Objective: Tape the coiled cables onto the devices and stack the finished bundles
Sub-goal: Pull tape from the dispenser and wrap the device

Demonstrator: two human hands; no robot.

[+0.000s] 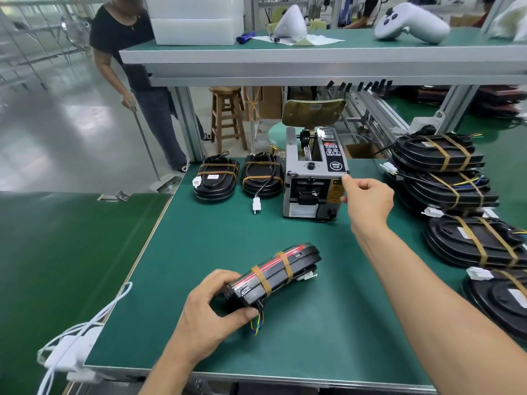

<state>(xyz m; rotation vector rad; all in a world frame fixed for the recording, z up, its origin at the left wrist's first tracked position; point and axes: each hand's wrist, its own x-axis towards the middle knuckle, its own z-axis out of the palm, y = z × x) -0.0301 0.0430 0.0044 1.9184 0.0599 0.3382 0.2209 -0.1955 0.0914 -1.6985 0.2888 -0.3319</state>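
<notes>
Gripping the near end of a black device [273, 276], the left hand [211, 312] has its fingers and thumb curled round the casing, holding it tilted on edge above the green table [199, 240]. Two tan tape bands already cross this device, and coloured wire ends poke out by the thumb; whether its coiled cable sits fully under the bands cannot be told from this side. The right hand [368, 201] reaches to the tape dispenser [313, 178], thumb and forefinger pinched at its upper right corner; any strip of tape between them is too small to make out.

Judging by the layout, the work is well along. Two banded bundles [238, 178] lie at the far side just left of the dispenser, and a larger stack of finished bundles [456, 192] is piled along the right edge. This device looks nearly finished, probably needing one more strip before stacking.
</notes>
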